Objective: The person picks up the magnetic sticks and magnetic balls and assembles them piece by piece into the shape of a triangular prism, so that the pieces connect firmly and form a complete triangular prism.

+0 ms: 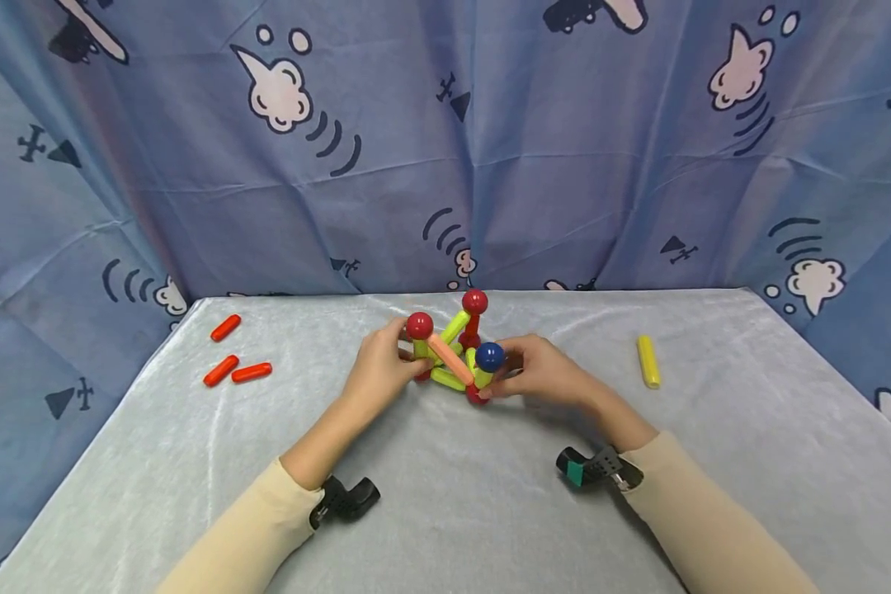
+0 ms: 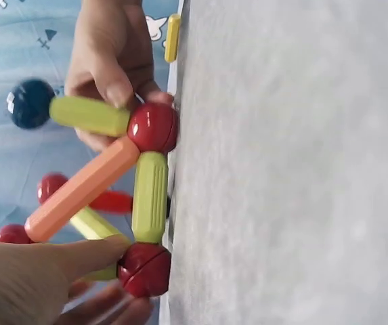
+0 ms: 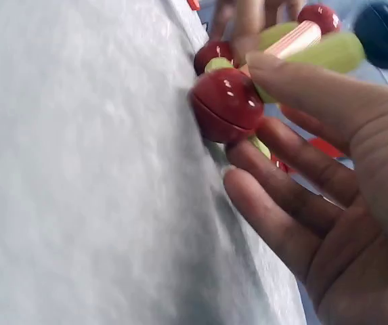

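A frame of rods and balls stands mid-table, with an orange rod [image 1: 450,359] running diagonally from the upper left red ball [image 1: 419,325] down to the front lower red ball [image 1: 478,394]. A blue ball [image 1: 490,356] tops a yellow-green rod [image 2: 89,116] on the right. My left hand [image 1: 377,369] grips the left corner, thumb by the lower red ball [image 2: 145,269]. With thumb and fingers, my right hand [image 1: 540,371] holds the front right corner around its red ball [image 3: 227,105]. Farther back, a red ball [image 1: 474,301] sits on a red rod.
Several loose rods lie on the grey cloth-covered table [image 1: 445,495]: red ones [image 1: 226,327] at the left, and a yellow rod [image 1: 648,361] at the right. A patterned blue curtain [image 1: 401,148] hangs behind the table's far edge.
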Motion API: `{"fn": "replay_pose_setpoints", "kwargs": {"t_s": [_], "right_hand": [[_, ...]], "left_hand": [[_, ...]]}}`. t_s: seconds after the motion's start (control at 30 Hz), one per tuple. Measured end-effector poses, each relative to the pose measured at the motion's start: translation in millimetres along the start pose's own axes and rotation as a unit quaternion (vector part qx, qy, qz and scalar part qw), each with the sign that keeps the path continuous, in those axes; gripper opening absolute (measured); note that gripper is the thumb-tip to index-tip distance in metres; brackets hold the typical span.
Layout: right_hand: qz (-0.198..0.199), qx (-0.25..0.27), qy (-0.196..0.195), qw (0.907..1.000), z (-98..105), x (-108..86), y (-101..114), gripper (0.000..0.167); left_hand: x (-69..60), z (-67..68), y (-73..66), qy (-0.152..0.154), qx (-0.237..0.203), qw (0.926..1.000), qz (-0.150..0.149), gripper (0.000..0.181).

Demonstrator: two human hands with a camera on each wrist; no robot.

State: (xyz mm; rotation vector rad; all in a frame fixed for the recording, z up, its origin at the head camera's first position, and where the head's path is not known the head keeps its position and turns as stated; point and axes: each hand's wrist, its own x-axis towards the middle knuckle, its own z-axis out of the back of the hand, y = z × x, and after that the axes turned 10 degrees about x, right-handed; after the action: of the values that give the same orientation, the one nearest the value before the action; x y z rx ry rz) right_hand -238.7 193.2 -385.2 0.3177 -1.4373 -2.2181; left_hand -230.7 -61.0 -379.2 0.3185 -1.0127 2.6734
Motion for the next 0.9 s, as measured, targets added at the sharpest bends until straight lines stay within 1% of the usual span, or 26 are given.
{"fn": "replay_pose_setpoints", "kwargs": {"t_s": [0.07, 0.1, 0.17, 0.27, 0.37, 0.43, 0.5, 0.53, 0.57, 0.6, 0.63, 0.67, 0.73, 0.77, 0.8, 0.83, 0.87, 0.9], "right_hand": [[0.005, 0.0, 0.025, 0.9997, -1.2, -1.3, 5.1, 0.029], [0.009, -0.002, 0.03, 0.9995, -2.2, -1.8, 6.3, 0.028], [0.016, -0.009, 0.023, 0.9996, -4.6, -2.1, 7.3, 0.027], [0.02, -0.019, -0.002, 0.9996, -9.7, -1.0, 5.4, 0.028], [0.023, -0.027, -0.03, 0.9989, -16.8, 0.8, 4.4, 0.03], [0.024, -0.036, -0.053, 0.9977, -22.1, 1.9, 4.8, 0.029], [0.021, -0.048, -0.077, 0.9956, -26.8, 2.7, 6.2, 0.027], [0.019, -0.054, -0.087, 0.9946, -28.3, 3.1, 6.9, 0.027], [0.016, -0.061, -0.089, 0.994, -28.8, 3.4, 8.2, 0.028], [0.011, -0.07, -0.085, 0.9939, -27.5, 3.5, 10.1, 0.03], [0.005, -0.077, -0.077, 0.994, -24.2, 3.3, 12.7, 0.032], [-0.003, -0.081, -0.064, 0.9946, -18.7, 2.6, 15.9, 0.033], [-0.024, -0.09, -0.042, 0.9947, -1.1, -0.8, 22.7, 0.036], [-0.036, -0.103, -0.04, 0.9932, 10.5, -3.8, 26.1, 0.037], [-0.045, -0.114, -0.048, 0.9913, 23.2, -7.7, 28.8, 0.036], [-0.054, -0.128, -0.066, 0.9881, 36.1, -12.4, 30.5, 0.035], [-0.064, -0.145, -0.09, 0.9832, 48.6, -17.7, 30.9, 0.034], [-0.074, -0.168, -0.119, 0.9758, 60.4, -23.5, 30.2, 0.034]], "left_hand": [[-0.3, -0.1, 2.4, 0.009, 0.009, 0.9999, 0.007, 0.032], [-0.6, 0.0, 3.0, 0.011, 0.012, 0.9998, 0.006, 0.027], [0.0, -1.0, 5.3, 0.011, 0.009, 0.9999, -0.003, 0.023], [2.0, -3.6, 9.3, 0.017, -0.019, 0.9996, -0.015, 0.027], [5.3, -7.3, 15.5, 0.041, -0.068, 0.9968, -0.015, 0.042], [7.6, -8.7, 19.2, 0.068, -0.092, 0.9934, -0.01, 0.058], [9.3, -8.6, 21.4, 0.097, -0.094, 0.9909, -0.005, 0.074], [9.6, -7.7, 21.6, 0.107, -0.086, 0.9905, -0.003, 0.082], [9.3, -6.2, 20.7, 0.114, -0.077, 0.9905, 0.002, 0.088], [8.7, -4.7, 18.9, 0.114, -0.063, 0.9914, 0.008, 0.092], [7.6, -3.0, 16.5, 0.105, -0.048, 0.9932, 0.012, 0.094], [6.2, -1.0, 12.9, 0.088, -0.037, 0.9953, 0.015, 0.094], [2.3, 2.8, 3.3, 0.031, -0.017, 0.999, 0.026, 0.085], [0.3, 4.4, -2.5, -0.002, -0.009, 0.9997, 0.024, 0.077], [-1.9, 5.9, -8.6, -0.034, 0.0, 0.9993, 0.013, 0.069], [-4.0, 6.9, -14.0, -0.06, 0.011, 0.9981, -0.003, 0.06], [-6.1, 7.8, -19.4, -0.079, 0.018, 0.9965, -0.023, 0.053], [-8.1, 8.1, -24.2, -0.089, 0.027, 0.9945, -0.048, 0.047]]}}
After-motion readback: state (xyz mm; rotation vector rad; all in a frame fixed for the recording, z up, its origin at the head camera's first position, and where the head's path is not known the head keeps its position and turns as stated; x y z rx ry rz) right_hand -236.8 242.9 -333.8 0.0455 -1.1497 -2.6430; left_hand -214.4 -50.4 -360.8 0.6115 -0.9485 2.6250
